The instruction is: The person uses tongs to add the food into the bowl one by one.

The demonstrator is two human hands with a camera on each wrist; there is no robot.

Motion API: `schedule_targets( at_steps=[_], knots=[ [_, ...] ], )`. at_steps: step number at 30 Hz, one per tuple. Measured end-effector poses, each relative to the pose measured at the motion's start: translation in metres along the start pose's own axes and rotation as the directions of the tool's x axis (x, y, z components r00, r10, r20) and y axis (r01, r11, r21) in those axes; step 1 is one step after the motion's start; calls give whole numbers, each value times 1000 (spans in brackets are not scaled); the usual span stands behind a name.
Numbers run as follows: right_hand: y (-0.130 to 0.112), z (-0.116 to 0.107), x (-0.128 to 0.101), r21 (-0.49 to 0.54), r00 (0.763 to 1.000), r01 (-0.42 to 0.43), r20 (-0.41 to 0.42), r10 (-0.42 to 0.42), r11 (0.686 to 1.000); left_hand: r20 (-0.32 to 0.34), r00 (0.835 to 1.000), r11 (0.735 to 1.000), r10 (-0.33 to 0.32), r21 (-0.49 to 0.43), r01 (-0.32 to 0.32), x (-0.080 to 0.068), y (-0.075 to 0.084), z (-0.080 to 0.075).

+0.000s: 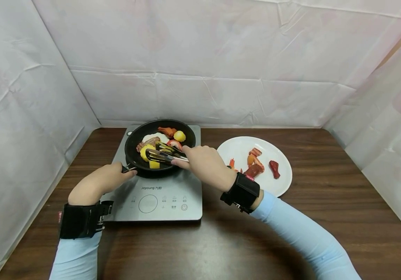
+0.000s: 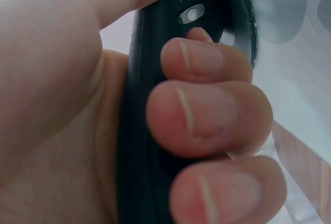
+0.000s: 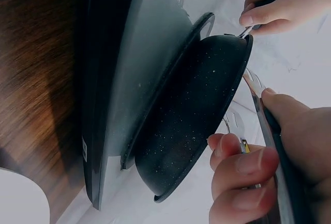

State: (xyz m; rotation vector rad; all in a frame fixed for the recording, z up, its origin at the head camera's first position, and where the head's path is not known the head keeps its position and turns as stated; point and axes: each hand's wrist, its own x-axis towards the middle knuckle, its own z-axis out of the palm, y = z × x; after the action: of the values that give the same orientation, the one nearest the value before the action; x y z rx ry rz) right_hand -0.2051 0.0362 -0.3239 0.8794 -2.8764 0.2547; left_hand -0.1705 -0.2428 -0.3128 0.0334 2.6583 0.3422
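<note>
My left hand grips the black handle of a frying pan, its fingers curled round it in the left wrist view. The pan sits over an induction cooker. Food in it includes a white egg, a drumstick, a red tomato-like piece, browned meat and several yellow pieces. My right hand holds metal tongs with black slotted ends, thumb on one arm and fingers round the other. The tong ends reach into the pan, near the yellow pieces.
Right of the cooker, a white plate holds a dark red drumstick, a bacon-like strip and other food, partly hidden by my right wrist. White sheeting stands behind and beside the brown wooden table.
</note>
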Motion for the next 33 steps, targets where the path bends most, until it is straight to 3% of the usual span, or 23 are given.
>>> schedule_targets(
  at_steps=[9,19,33],
  knots=[
    [-1,2,-1,12,1000,8,-7,-8,1000,-8,1000,1000,-2,7,2,1,0,1],
    [1,2,-4,-39,1000,-11,2,11,999,-11,1000,1000,-3,-1,3,1,-2,3],
    [11,0,-7,-79,994,16,-110,-25,997,-16,1000,1000,9,-1,-9,2,-2,2]
  ],
)
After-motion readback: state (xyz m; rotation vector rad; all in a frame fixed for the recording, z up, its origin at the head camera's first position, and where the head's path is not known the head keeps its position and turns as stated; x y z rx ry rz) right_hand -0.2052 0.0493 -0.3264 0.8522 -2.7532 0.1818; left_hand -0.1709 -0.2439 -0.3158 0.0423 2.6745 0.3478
